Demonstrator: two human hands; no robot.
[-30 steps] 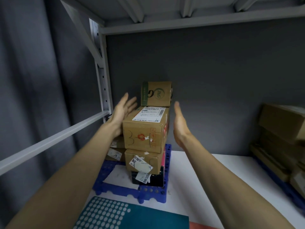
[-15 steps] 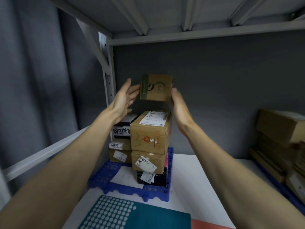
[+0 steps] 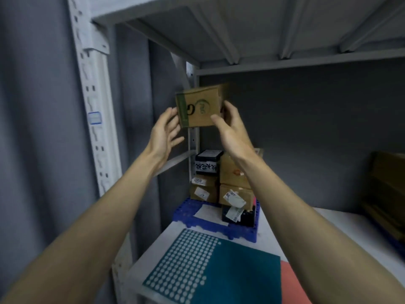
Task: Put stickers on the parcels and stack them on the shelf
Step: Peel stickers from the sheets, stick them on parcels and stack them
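A small cardboard parcel point(image 3: 200, 108) with a green stripe and a "G" logo is held up in the air, well above the stack. My right hand point(image 3: 230, 126) grips its right side, thumb across the front face. My left hand point(image 3: 164, 130) touches the parcel's left edge with its upper fingers, the lower fingers spread loosely beneath. Below, the stack of parcels point(image 3: 232, 172) stands on a blue plastic pallet point(image 3: 188, 213) on the white shelf point(image 3: 271, 227). A teal sticker sheet point(image 3: 210, 268) with white dots lies at the front.
A black and white box point(image 3: 207, 164) tops a second, lower pile at the left of the pallet. Larger brown boxes point(image 3: 388, 187) sit at the right. A red sheet point(image 3: 291, 281) lies beside the teal one. The shelf upright point(image 3: 96, 119) and upper shelf point(image 3: 241, 34) frame the space.
The green-striped parcel has been lifted off the top of the stack and raised. Both hands closed in on its sides and rose with it. The view has pulled back and left.
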